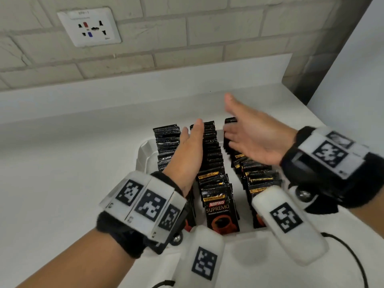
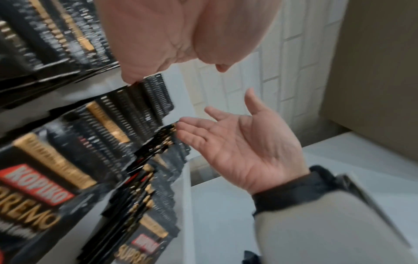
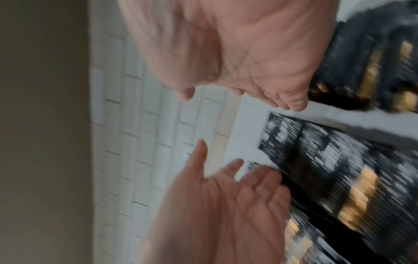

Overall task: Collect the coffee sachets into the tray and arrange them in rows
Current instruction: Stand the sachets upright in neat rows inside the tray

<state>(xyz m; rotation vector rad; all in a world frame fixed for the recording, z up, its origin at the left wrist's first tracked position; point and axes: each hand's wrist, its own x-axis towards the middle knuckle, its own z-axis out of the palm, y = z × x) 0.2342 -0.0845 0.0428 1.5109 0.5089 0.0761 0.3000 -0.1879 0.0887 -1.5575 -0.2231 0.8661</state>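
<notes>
Black Kopiko coffee sachets stand upright in three rows inside a white tray (image 1: 143,154): a left row (image 1: 166,138), a middle row (image 1: 218,206) and a right row (image 1: 259,179). My left hand (image 1: 191,138) hovers over the gap between the left and middle rows with its fingers straight, and it holds nothing. Over the far end of the right row, my right hand (image 1: 239,123) has its palm turned inward and its fingers spread, also empty. The left wrist view shows the right hand (image 2: 244,148) flat and open beside the sachets (image 2: 45,178). The right wrist view is blurred; the left hand (image 3: 214,205) appears open near the sachets (image 3: 339,169).
The tray sits on a white counter (image 1: 62,152) against a pale brick wall with a power socket (image 1: 89,27). A second wall closes the corner at the right. A black cable (image 1: 349,252) lies on the counter near my right wrist.
</notes>
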